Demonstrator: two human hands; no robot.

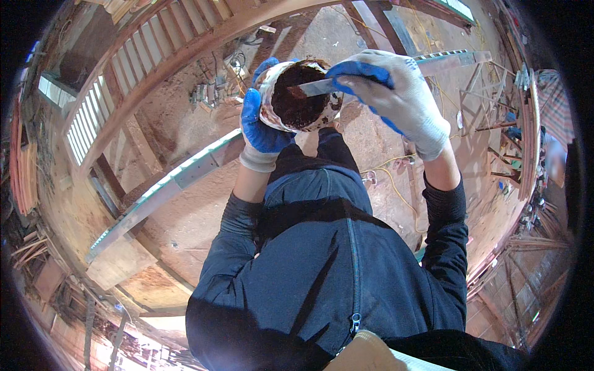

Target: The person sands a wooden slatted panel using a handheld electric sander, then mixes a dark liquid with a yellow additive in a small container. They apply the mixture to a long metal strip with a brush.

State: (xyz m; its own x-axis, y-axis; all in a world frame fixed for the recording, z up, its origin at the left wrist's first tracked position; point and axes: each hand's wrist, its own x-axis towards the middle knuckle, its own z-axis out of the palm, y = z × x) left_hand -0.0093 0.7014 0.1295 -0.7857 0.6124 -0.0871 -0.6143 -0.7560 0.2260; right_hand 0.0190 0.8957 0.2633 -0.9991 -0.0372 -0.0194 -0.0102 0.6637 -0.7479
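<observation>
My left hand (255,127), in a white work glove with a blue coated palm, is wrapped around a round white tub (267,105) from its left side. The tub is tilted so its mouth faces me, and its rim is smeared with brown. Dark brown paste (296,106) coats the inside. A matching glove covers my right hand (393,86), which is closed around a flat metal scraper blade (317,88). Its tip, carrying reddish-brown residue, reaches over the tub's mouth into the paste. My right fingers hide the other end of the scraper.
A long narrow straight-edged board (179,170) crosses behind my arms and body. On the left stands a wooden frame with slats (133,55). A yellow cable (396,188) lies on the dusty floor. Timber strips (531,136) are piled at the right.
</observation>
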